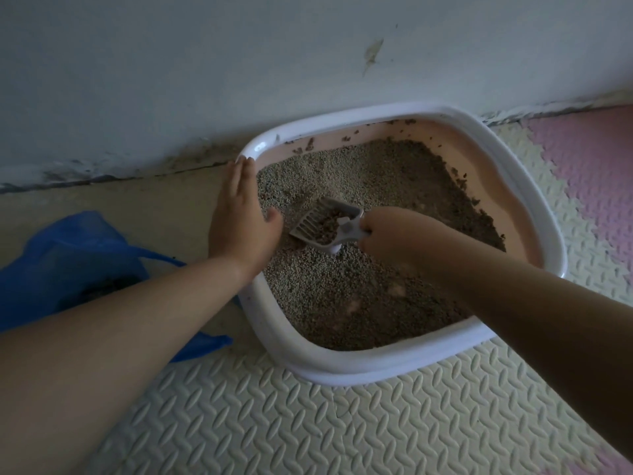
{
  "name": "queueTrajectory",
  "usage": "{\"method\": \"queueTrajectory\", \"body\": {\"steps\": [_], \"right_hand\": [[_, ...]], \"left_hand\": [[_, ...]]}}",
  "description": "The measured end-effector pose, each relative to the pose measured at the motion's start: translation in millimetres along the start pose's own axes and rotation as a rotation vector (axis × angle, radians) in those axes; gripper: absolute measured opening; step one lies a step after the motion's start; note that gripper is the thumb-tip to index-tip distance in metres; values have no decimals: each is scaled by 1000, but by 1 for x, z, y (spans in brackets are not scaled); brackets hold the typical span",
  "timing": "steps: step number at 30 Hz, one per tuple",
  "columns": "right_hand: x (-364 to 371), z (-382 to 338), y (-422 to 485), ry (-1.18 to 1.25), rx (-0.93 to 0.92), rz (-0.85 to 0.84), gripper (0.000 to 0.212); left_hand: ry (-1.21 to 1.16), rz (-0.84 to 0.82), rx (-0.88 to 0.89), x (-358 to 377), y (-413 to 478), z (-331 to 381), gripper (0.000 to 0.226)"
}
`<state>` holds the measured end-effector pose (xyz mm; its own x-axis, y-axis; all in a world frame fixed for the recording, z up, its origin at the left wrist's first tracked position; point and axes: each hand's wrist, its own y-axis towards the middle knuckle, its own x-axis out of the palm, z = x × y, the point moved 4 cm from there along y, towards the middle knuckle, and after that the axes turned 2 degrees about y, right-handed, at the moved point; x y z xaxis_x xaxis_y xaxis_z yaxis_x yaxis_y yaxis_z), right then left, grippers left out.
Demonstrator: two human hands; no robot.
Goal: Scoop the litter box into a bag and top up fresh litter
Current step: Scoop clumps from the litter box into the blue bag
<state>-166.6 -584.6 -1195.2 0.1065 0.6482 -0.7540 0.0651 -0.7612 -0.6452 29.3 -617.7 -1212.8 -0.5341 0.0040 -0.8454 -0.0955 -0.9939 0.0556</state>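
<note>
A white-rimmed litter box (359,370) with pink inner walls stands on the floor against the wall, filled with grey-brown litter (346,303). My right hand (390,233) grips the handle of a grey slotted scoop (320,222), which holds dark clumps above the litter. My left hand (239,217) lies flat with straight fingers on the box's left rim. A blue plastic bag (68,258) lies open on the floor left of the box, partly hidden by my left forearm, with dark matter inside.
The wall (239,63) runs right behind the box. Cream patterned foam mat (274,423) covers the floor in front, with a pink mat tile (589,159) at the far right. Dark clumps stick to the box's inner back wall.
</note>
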Motion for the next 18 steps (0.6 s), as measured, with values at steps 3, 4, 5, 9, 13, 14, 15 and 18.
{"method": "queueTrajectory", "body": {"steps": [3, 4, 5, 9, 13, 14, 15, 18], "right_hand": [[-7, -6, 11, 43, 4, 1, 12], [-10, -9, 12, 63, -8, 1, 4], [-12, -13, 15, 91, -17, -1, 5], [-19, -26, 29, 140, -19, 13, 16], [-24, -35, 41, 159, -29, 80, 13], [-24, -36, 42, 153, -22, 96, 16], [-21, -38, 45, 151, -9, 105, 21], [-1, -40, 50, 223, -20, 174, 25]], "left_hand": [[-13, 6, 5, -1, 1, 1, 70], [-18, 9, 9, -1, 1, 1, 70], [-23, 11, 12, 0, 1, 1, 70], [-37, 11, 4, 2, 2, -1, 70], [-55, 14, -9, 2, 2, -1, 72], [-58, 15, -8, 2, 2, -1, 72], [-59, 15, -11, 1, 2, -1, 72], [-47, 18, -25, 1, 1, 1, 72]]}}
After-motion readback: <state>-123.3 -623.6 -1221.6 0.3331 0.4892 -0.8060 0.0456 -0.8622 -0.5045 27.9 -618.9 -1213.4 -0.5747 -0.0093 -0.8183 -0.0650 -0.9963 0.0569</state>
